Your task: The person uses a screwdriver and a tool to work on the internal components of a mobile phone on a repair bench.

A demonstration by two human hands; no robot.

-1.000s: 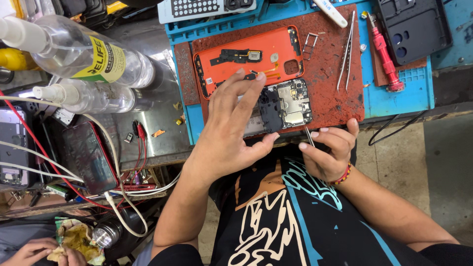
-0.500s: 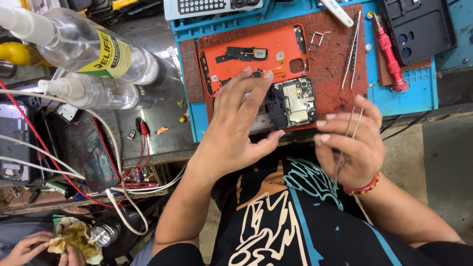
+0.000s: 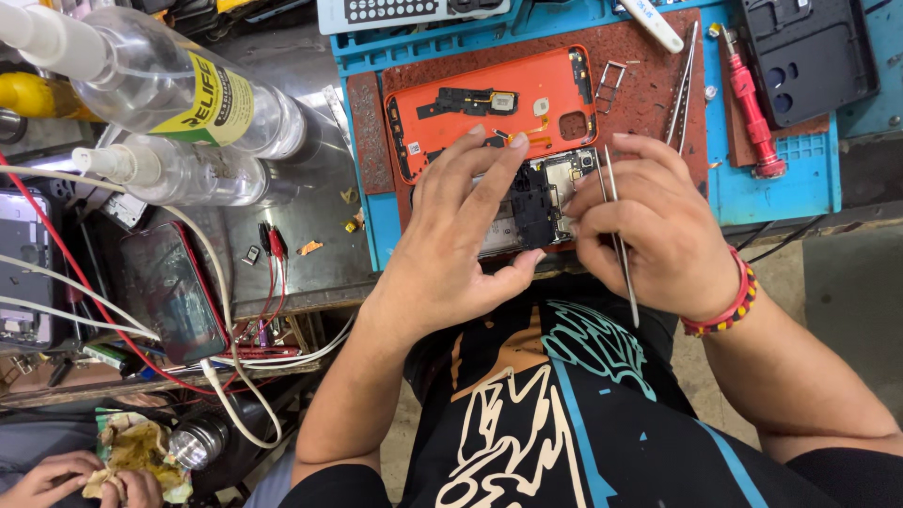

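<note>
An opened phone [image 3: 550,193] with its circuit board showing lies on the rust-coloured mat [image 3: 649,103]. My left hand [image 3: 461,245] covers its left part and grips it, thumb under the near edge. My right hand [image 3: 649,226] holds thin metal tweezers [image 3: 616,226] against the phone's right edge, the tips pointing up toward the board. An orange phone back cover [image 3: 489,108] with small parts on its inner side lies just beyond the phone.
A second pair of tweezers [image 3: 682,80] and a red screwdriver [image 3: 750,103] lie on the blue work mat [image 3: 781,169]. A black phone frame [image 3: 809,52] sits far right. Two clear squeeze bottles [image 3: 179,94], cables and a dark phone [image 3: 169,292] crowd the left. Another person's hands [image 3: 66,480] appear bottom left.
My right hand rose from the table's front edge to the phone's right side, bringing the tweezers to the board. My left hand stayed on the phone.
</note>
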